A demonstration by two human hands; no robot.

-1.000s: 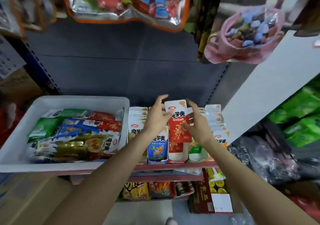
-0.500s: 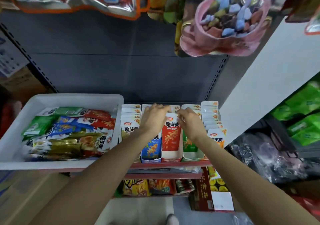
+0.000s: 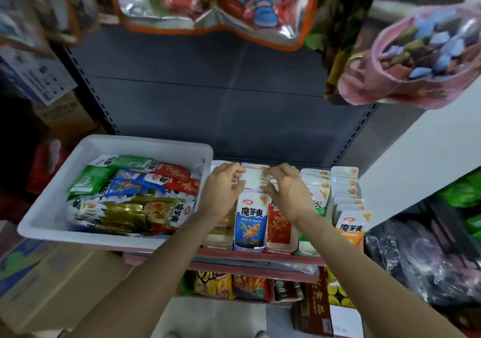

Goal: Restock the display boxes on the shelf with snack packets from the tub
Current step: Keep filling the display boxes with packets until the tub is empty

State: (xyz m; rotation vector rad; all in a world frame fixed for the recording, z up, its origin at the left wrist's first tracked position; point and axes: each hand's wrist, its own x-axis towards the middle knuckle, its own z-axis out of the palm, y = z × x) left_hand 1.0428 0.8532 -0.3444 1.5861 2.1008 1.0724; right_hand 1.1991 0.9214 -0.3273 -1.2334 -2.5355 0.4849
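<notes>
**Two hands tidying the packet rows**

Two hands worked over the display boxes on the shelf (image 3: 260, 257). The left hand (image 3: 224, 187) lay over the tops of the packets in the leftmost box, fingers loosely curved and apart, pinching nothing that could be made out. The right hand (image 3: 286, 187) hovered over the red box (image 3: 279, 229), fingers likewise relaxed and spread, touching or nearly touching the packet tops; motion blur hid the fingertips. Between them stood the blue box (image 3: 250, 224), its packets upright in a tight file running to the back. The hands seemed placed to press and square the rows so that new packets would sit level with the old, though that is a judgement.

Further right, the green box (image 3: 315, 209) and the orange box (image 3: 350, 227) also held upright packets, front to back, and looked well filled.

The tub (image 3: 52, 202) sat on the same shelf, touching the leftmost box. Its snack packets (image 3: 135, 194) lay flat and jumbled: green, blue, red and gold ones in overlapping layers. Plenty remained there, so restocking looked unfinished, with the next packet yet to be taken from the tub.

Large bags (image 3: 208, 2) hung above the shelf.
</notes>
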